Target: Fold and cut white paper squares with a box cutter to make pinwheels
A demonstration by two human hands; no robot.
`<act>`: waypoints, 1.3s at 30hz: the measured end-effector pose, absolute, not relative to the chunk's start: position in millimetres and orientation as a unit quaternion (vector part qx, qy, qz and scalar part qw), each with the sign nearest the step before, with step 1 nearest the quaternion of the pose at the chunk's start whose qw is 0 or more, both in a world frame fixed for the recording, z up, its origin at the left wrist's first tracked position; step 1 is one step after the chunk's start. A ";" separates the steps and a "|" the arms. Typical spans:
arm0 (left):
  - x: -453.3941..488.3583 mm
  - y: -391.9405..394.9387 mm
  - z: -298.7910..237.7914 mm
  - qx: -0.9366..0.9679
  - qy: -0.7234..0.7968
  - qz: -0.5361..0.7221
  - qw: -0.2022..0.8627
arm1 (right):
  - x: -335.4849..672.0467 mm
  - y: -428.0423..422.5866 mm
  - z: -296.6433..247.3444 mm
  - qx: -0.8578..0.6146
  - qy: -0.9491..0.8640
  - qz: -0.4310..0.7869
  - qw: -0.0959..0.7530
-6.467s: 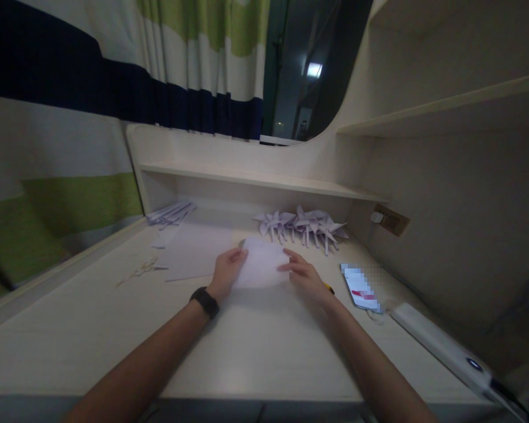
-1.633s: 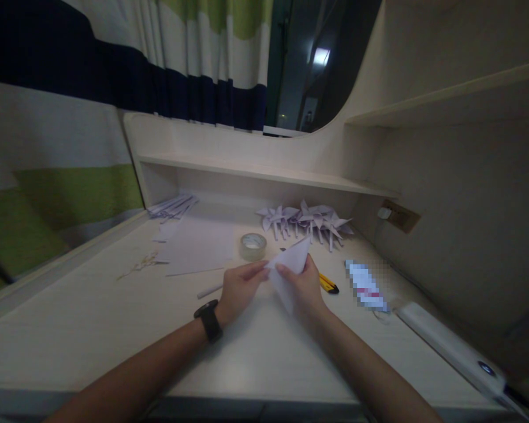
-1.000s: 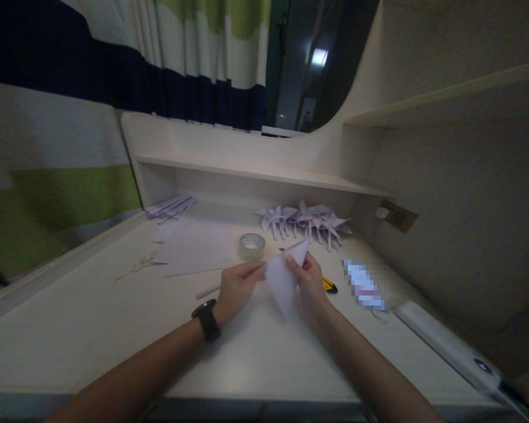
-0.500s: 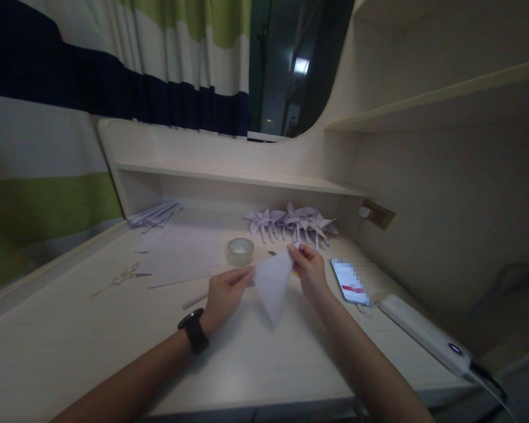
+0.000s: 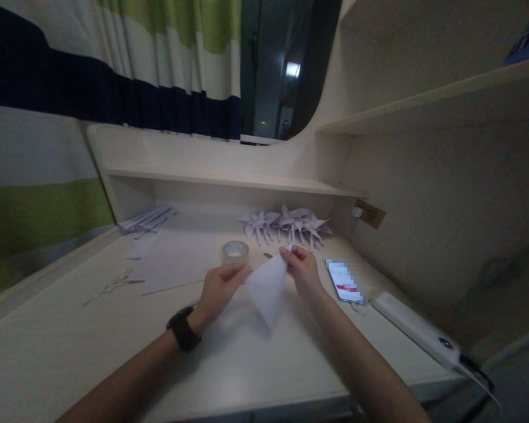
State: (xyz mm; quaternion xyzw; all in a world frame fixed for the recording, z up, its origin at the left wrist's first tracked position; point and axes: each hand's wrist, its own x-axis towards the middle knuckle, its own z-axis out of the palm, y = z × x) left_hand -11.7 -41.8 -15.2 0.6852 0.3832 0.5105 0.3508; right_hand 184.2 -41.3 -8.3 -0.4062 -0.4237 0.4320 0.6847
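A folded sheet of white paper (image 5: pixel 268 288) hangs between my hands above the desk, one corner pointing down. My left hand (image 5: pixel 220 291), below which a dark watch sits on the wrist, pinches its left corner. At the upper right corner my right hand (image 5: pixel 303 267) grips the paper between thumb and fingers. Just beyond the left hand stands a roll of clear tape (image 5: pixel 235 254). Part of a small dark blade-like piece (image 5: pixel 267 255) shows behind the paper. Several white paper pinwheels (image 5: pixel 291 223) lie together at the back of the desk.
Flat white sheets (image 5: pixel 176 252) lie at the left, with paper strips (image 5: pixel 147 220) behind them and scissors (image 5: pixel 119 282) in front. On the right are a lit phone (image 5: pixel 344 282) and a white power strip (image 5: pixel 417 329) with cables. A low shelf (image 5: pixel 229 179) overhangs the back.
The whole view has shifted slightly, so the scene sits a little further left. Both hands still hold the paper, in nearly the same pose.
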 end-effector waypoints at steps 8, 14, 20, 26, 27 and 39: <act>4.6 -10.6 12.0 0.748 0.362 0.445 0.334 | 163.3 -25.3 -14.0 -0.416 -0.492 0.421 0.639; 1.8 -5.4 -3.8 0.711 0.366 0.492 0.345 | 155.8 -21.9 -3.7 -0.414 -0.477 0.465 0.621; -8.1 -9.2 -9.2 0.733 0.365 0.497 0.286 | 155.5 -22.0 -5.9 -0.405 -0.462 0.458 0.643; -6.1 -19.6 -4.1 0.739 0.370 0.498 0.262 | 156.8 -26.7 -10.8 -0.395 -0.478 0.442 0.648; -5.2 -21.1 -3.6 0.737 0.375 0.497 0.263 | 156.7 -27.8 -10.6 -0.395 -0.480 0.439 0.649; -3.1 -26.6 -1.0 0.710 0.370 0.516 0.304 | 159.2 -32.3 -5.0 -0.392 -0.476 0.433 0.658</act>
